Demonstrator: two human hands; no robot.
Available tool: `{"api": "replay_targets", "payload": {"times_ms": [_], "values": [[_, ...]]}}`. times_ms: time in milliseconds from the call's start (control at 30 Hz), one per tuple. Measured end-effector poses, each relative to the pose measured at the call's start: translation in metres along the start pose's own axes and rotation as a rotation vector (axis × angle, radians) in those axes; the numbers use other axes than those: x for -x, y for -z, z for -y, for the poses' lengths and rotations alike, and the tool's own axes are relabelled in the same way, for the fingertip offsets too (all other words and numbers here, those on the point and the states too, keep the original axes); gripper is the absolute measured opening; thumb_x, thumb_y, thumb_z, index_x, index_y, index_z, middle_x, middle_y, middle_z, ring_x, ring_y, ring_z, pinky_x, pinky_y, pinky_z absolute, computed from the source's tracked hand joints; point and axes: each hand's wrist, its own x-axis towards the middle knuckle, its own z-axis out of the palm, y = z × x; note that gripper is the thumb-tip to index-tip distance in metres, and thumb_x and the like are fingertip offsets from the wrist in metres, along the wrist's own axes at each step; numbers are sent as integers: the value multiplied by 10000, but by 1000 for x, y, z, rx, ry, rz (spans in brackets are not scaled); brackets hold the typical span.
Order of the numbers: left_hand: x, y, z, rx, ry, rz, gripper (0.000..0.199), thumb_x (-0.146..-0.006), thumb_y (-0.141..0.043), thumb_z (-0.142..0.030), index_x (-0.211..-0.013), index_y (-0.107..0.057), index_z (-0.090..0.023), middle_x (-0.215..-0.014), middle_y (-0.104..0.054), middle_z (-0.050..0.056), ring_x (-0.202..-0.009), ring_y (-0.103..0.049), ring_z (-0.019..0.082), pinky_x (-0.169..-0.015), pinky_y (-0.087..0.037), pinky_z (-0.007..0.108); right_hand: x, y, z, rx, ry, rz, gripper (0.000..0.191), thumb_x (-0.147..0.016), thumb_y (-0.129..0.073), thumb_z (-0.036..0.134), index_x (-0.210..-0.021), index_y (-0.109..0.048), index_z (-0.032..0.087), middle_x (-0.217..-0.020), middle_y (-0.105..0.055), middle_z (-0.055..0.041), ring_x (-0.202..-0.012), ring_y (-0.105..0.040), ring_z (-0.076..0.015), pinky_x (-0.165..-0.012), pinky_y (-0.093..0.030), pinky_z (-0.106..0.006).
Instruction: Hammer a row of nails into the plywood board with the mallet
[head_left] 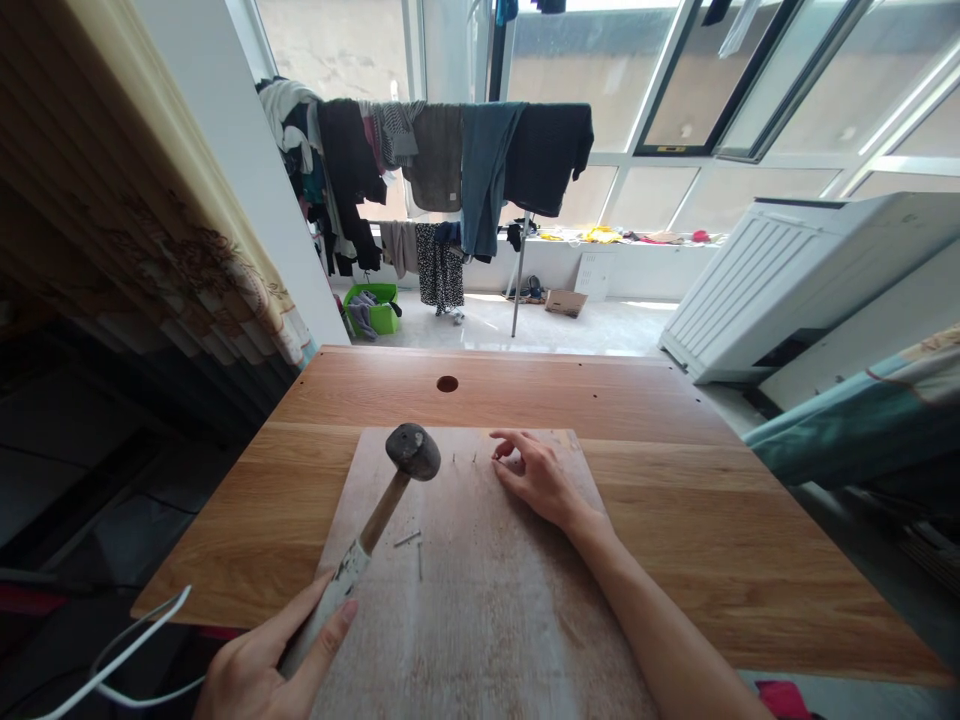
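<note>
My left hand (281,640) is wrapped round the handle of a rubber mallet (412,452), whose dark head is raised over the board's left side. The wooden board (510,600) lies flat under both hands. Near its far edge, my right hand (536,475) rests with thumb and fingers pinched on a nail, mostly hidden by the fingertips. Just left of those fingers, one thin nail (474,458) stands upright in the board, with another upright nail (454,459) beside it. Two loose nails lie closer to me: a nail (407,538) and a second nail (420,562).
The board sits on a wooden table (675,520) with a round hole (447,384) near its far edge. A white cable (142,650) loops by the left corner. Beyond are a rack of clothes (435,160), a green basket (382,308) and a white appliance (795,260).
</note>
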Motion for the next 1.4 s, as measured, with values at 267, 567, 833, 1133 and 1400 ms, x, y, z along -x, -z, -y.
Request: {"api": "replay_targets", "payload": {"times_ms": [267, 567, 833, 1133, 1400], "values": [[-17, -16, -27, 88, -118, 80, 411, -822, -681, -600, -1057, -827, -296, -976, -828, -9, -925, -795, 250, -822, -621, 227, -2, 0, -9, -3, -58, -28, 499, -850, -700, 230, -1338, -592, 240, -978, -788, -13, -1198, -631, -262, -1090, -386, -458], [-27, -29, -66, 80, -197, 177, 366, -890, -635, -556, -1054, -815, -282, -1033, -825, -6, -967, -787, 225, -789, -603, 194, -4, 0, -10, -44, -104, -51, 586, -806, -760, 217, -1361, -575, 218, -927, -810, -2, -1134, -681, -256, -1073, -408, -434], [-26, -42, -64, -45, -210, 158, 439, -917, -585, -582, -1116, -797, -253, -1047, -823, 39, -973, -785, 238, -848, -602, 244, -3, -1, -10, -74, -103, -60, 569, -806, -760, 207, -1348, -589, 232, -912, -805, 0, -1106, -694, -253, -1066, -402, -414], [-26, -44, -64, -91, -281, 98, 422, -930, -563, -610, -1084, -795, -292, -1047, -823, 8, -931, -793, 231, -769, -618, 252, -5, -1, -11, -99, -104, -67, 553, -800, -766, 234, -1327, -599, 249, -889, -806, 9, -1137, -686, -256, -1075, -398, -414], [-20, -52, -71, -220, -282, 132, 329, -959, -553, -502, -1065, -790, -301, -972, -832, 16, -825, -798, 244, -665, -601, 267, -5, 0, -9, -103, -105, -58, 512, -812, -744, 229, -1306, -611, 249, -1060, -794, -42, -1108, -693, -262, -1027, -435, -390]]}}
